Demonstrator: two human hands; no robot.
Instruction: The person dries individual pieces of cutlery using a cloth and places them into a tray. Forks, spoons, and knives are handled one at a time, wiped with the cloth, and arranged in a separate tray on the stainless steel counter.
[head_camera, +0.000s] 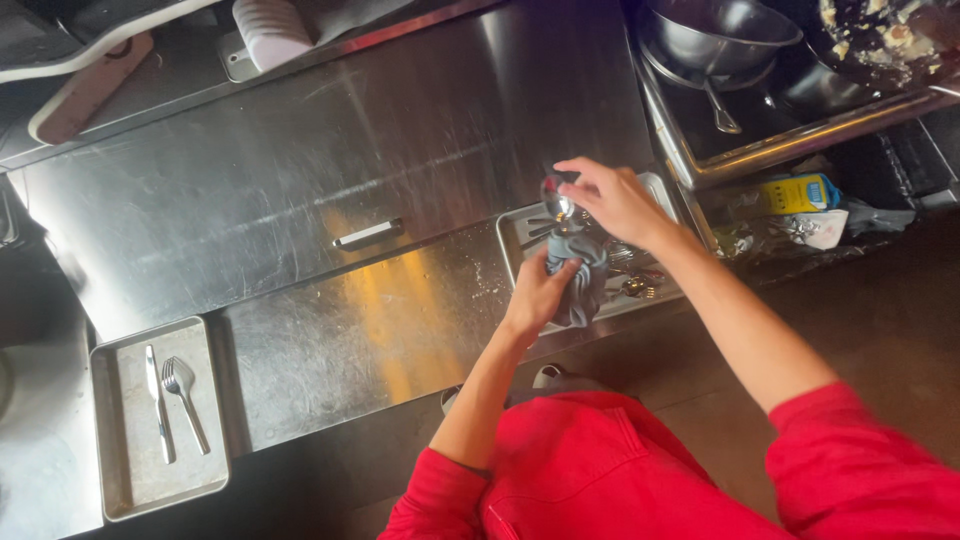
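Observation:
My left hand (540, 296) grips a grey cloth (578, 275) wrapped around the handle of a spoon (556, 198). My right hand (615, 200) pinches the spoon near its shiny bowl, which points up. Both hands are over a metal tray (512, 238) holding several pieces of cutlery (635, 285), partly hidden by my hands and the cloth. At the left, a second metal tray (115, 430) holds a knife (158, 400) and a fork (183, 398) lying side by side.
A steel counter (330, 170) with a drawer handle (368, 234) runs across the view. At the top right sits a sink (700, 150) with bowls (720, 35) and a dirty pan (885, 40). A yellow-blue sponge (797, 193) lies beside it. Stacked white plates (270, 30) stand at the top.

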